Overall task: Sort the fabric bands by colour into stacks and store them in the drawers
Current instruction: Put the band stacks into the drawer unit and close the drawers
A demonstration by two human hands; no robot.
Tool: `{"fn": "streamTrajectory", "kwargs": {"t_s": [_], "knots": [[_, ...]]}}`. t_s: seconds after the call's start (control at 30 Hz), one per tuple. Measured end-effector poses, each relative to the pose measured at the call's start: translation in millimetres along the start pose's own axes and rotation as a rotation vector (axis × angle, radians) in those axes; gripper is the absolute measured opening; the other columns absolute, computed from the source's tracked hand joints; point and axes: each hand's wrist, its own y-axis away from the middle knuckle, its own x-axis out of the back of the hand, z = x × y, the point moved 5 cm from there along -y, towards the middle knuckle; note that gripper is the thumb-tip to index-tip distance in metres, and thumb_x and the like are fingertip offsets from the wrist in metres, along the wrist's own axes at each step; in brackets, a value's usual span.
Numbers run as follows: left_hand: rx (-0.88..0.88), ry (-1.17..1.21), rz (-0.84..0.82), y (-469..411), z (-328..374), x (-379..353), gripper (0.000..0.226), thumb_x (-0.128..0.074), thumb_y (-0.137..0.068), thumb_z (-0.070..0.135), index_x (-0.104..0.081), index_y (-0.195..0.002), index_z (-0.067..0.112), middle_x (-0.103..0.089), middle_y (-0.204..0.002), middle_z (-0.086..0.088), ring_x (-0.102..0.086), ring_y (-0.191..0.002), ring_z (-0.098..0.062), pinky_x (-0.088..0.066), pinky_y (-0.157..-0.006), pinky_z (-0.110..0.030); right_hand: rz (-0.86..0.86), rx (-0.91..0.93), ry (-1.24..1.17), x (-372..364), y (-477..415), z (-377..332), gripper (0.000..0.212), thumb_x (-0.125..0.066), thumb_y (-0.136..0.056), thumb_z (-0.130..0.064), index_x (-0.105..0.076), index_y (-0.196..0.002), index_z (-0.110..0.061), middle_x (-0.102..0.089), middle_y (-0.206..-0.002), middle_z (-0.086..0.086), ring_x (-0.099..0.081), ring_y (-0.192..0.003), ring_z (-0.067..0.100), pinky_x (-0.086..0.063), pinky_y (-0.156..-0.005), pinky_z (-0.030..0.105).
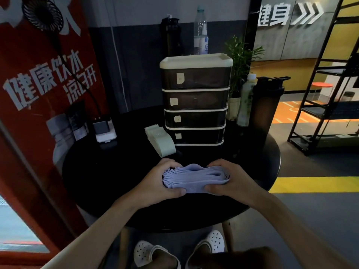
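charger (pixel 104 131): white, far left on the counter (pixel 87 171).
green bands (pixel 160 140): flat stack, just left of the drawers' base.
left grip (pixel 155 184): fingers curled round left end of lilac bands.
lilac bands (pixel 196 178): stack over counter's near half, held between both grips.
drawers (pixel 195 100): four, all closed, behind the bands.
right grip (pixel 232 179): curled round stack's right end.
shaker (pixel 266 105): dark, right of drawers.

There is just the one camera, worn on the person's head, looking forward and steeply down over the round black table (pixel 108 171). It sits close above the left hand (pixel 161 183) and right hand (pixel 231 181), which grip the lilac bands (pixel 196 177) at mid-frame. Its wide lens also catches the drawer unit (pixel 196 101) straight ahead and the white shoes (pixel 149 253) at the bottom edge.
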Motion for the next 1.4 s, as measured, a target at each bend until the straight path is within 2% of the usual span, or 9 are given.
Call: {"fn": "streamTrajectory", "kwargs": {"t_s": [0.07,0.13,0.23,0.43,0.53,0.77,0.97,1.2,1.4], "knots": [[0.001,0.011,0.017,1.3,0.2,0.4,0.051,-0.088,-0.068,0.024,-0.061,-0.111,0.024,-0.053,-0.129,0.009,-0.058,-0.114,-0.005,-0.047,-0.093,-0.018,0.012,0.005,-0.02,2.2,2.3,1.5,0.047,-0.086,-0.071,-0.02,-0.062,-0.111,-0.017,-0.068,-0.101,-0.005,-0.066,-0.09,0.003,-0.052,-0.075,0.017],[0.031,0.089,0.041,3.4,0.3,1.5,0.047,-0.087,-0.072,0.011,-0.058,-0.108,0.021,-0.059,-0.123,0.005,-0.065,-0.101,-0.007,-0.054,-0.081,-0.023,0.024,-0.006,-0.046,5.8,4.4,3.3,0.059,-0.087,-0.069,-0.021,-0.056,-0.119,-0.019,-0.065,-0.108,-0.008,-0.063,-0.098,0.001,-0.051,-0.08,0.016],[0.07,0.125,0.082,5.9,-0.1,4.1,0.055,-0.083,-0.076,0.004,-0.056,-0.118,0.026,-0.059,-0.116,-0.004,-0.065,-0.086,-0.009,-0.055,-0.069,-0.022,0.005,0.003,-0.025,6.8,6.4,2.8,0.064,-0.087,-0.069,-0.023,-0.053,-0.122,-0.023,-0.063,-0.112,-0.012,-0.061,-0.102,-0.001,-0.05,-0.084,0.016],[0.013,0.017,0.007,5.4,1.2,0.6,0.052,-0.076,-0.078,0.004,-0.058,-0.119,0.029,-0.061,-0.111,0.003,-0.063,-0.095,-0.014,-0.055,-0.08,-0.026,0.04,-0.009,0.076,1.2,4.7,2.6,0.052,-0.087,-0.069,-0.03,-0.053,-0.109,-0.032,-0.06,-0.103,-0.016,-0.057,-0.096,-0.006,-0.046,-0.076,0.011],[0.012,0.053,0.014,3.9,0.0,-0.2,0.059,-0.086,-0.076,0.016,-0.057,-0.125,0.028,-0.06,-0.118,0.003,-0.063,-0.104,-0.012,-0.055,-0.087,-0.025,0.042,-0.008,0.063,0.2,3.9,1.2,0.051,-0.087,-0.068,-0.027,-0.055,-0.108,-0.027,-0.061,-0.101,-0.013,-0.058,-0.095,-0.005,-0.046,-0.075,0.011],[0.051,0.098,0.068,9.0,0.1,2.5,0.036,-0.082,-0.078,0.008,-0.067,-0.108,0.022,-0.068,-0.096,0.004,-0.067,-0.085,-0.01,-0.053,-0.074,-0.022,0.083,-0.003,0.033,4.1,12.9,3.8,0.058,-0.083,-0.075,-0.024,-0.051,-0.122,-0.029,-0.058,-0.111,-0.019,-0.055,-0.101,-0.01,-0.045,-0.08,0.007],[0.013,0.044,0.236,9.6,2.6,7.9,0.048,-0.085,-0.075,0.013,-0.065,-0.112,0.035,-0.065,-0.106,0.006,-0.063,-0.097,-0.005,-0.049,-0.08,-0.013,0.168,0.009,-0.008,4.9,14.6,5.2,0.046,-0.08,-0.078,-0.026,-0.056,-0.116,-0.033,-0.061,-0.111,-0.015,-0.057,-0.105,0.0,-0.05,-0.084,0.015],[0.062,0.0,0.126,6.1,-5.9,6.3,0.057,-0.087,-0.074,0.023,-0.059,-0.121,0.037,-0.061,-0.113,0.004,-0.064,-0.099,-0.007,-0.051,-0.084,-0.018,0.116,0.026,0.061,1.4,11.8,0.6,0.043,-0.075,-0.081,-0.014,-0.05,-0.113,-0.029,-0.056,-0.11,-0.01,-0.054,-0.102,-0.005,-0.042,-0.08,0.008],[0.079,0.1,0.216,6.7,-0.9,8.2,0.048,-0.084,-0.078,0.021,-0.061,-0.118,0.033,-0.066,-0.105,0.002,-0.067,-0.092,-0.009,-0.056,-0.08,-0.025,0.15,-0.072,-0.144,5.0,15.3,3.6,0.056,-0.073,-0.084,-0.02,-0.04,-0.128,-0.029,-0.062,-0.109,-0.005,-0.065,-0.096,0.007,-0.057,-0.076,0.026]]}}
